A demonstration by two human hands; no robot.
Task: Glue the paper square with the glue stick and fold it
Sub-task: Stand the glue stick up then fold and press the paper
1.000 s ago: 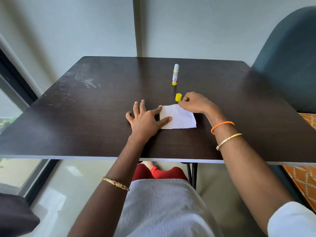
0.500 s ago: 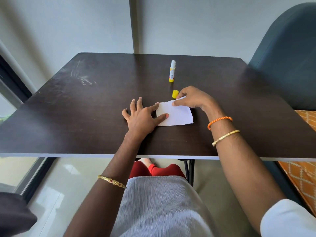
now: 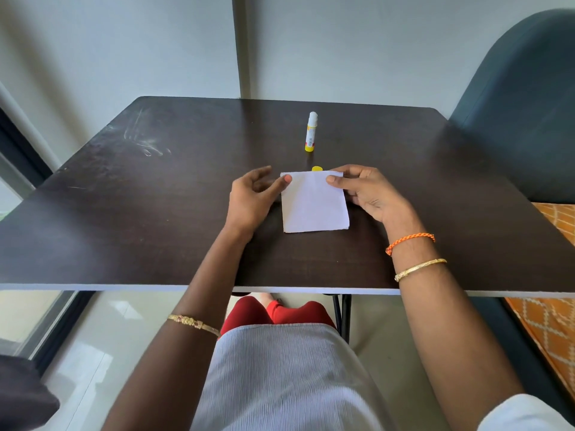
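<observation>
Dark brown wooden table (image 3: pixel 155 213) across the view. White paper square (image 3: pixel 314 203) near table centre, far edge lifted. Left hand (image 3: pixel 252 200) at 9 o'clock of the paper, thumb and fingers pinching its far left corner. Right hand (image 3: pixel 370 194) at 3 o'clock, pinching its far right corner. White-and-yellow glue stick (image 3: pixel 311 132) upright at 12 o'clock, uncapped. Small yellow cap (image 3: pixel 316 168) just behind the paper.

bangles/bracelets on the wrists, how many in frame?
3. A gold bangle on the left forearm; an orange braided bracelet and a gold bangle on the right wrist. More could be hidden under the white sleeve.
</observation>
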